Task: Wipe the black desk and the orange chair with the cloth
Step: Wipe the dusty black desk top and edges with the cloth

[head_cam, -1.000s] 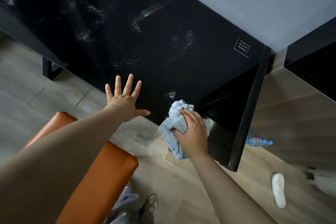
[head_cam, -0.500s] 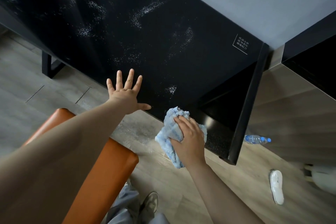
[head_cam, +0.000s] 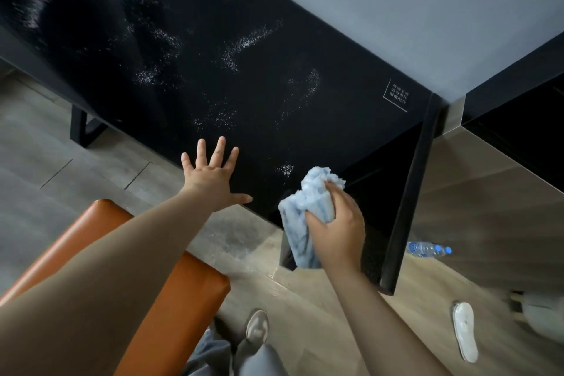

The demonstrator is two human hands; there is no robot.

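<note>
The black desk (head_cam: 274,70) fills the upper middle and carries several white powdery streaks. My left hand (head_cam: 213,174) lies flat with spread fingers at the desk's near edge. My right hand (head_cam: 335,223) grips a bunched light-blue cloth (head_cam: 308,207) at the desk's near right corner, beside a small white patch of powder. The orange chair (head_cam: 171,299) sits low at the bottom left, partly hidden under my left forearm.
A black side panel (head_cam: 409,192) closes the desk's right end. On the wooden floor lie a plastic water bottle (head_cam: 427,249) and a white slipper (head_cam: 465,333). My shoe (head_cam: 258,325) stands below. A grey wall (head_cam: 396,9) runs behind the desk.
My right hand with the cloth has slid a little up and left along the desk's near corner. My left hand stays spread on the desk edge.
</note>
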